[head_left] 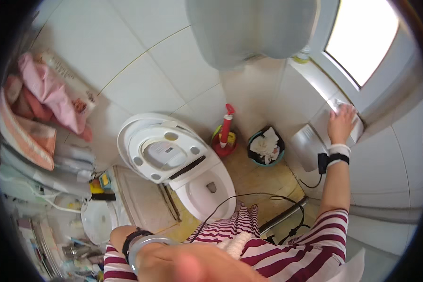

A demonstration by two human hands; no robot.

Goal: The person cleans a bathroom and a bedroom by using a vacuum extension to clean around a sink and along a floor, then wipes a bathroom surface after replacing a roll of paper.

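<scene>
My right hand [341, 125] reaches out to the window ledge at the upper right. Its fingers bend over a crumpled white tissue [342, 103] on the ledge, and part of the tissue shows past the fingertips. A black band and a white band circle that wrist. My left hand [197, 264] is raised very close at the bottom edge, large and blurred. Its fingers cannot be made out, nor whether they hold anything. A grey ring-shaped piece [145, 245] and a dark strap sit around the left wrist.
A toilet [206, 192] with raised lid stands in the middle. Beside it are a red plunger [226, 129] and a waste bin [253, 159] holding white paper. A metal box [309, 146] hangs below the ledge. Towels [51, 96] hang left above a washbasin [95, 220]. A black cable [249, 194] crosses my front.
</scene>
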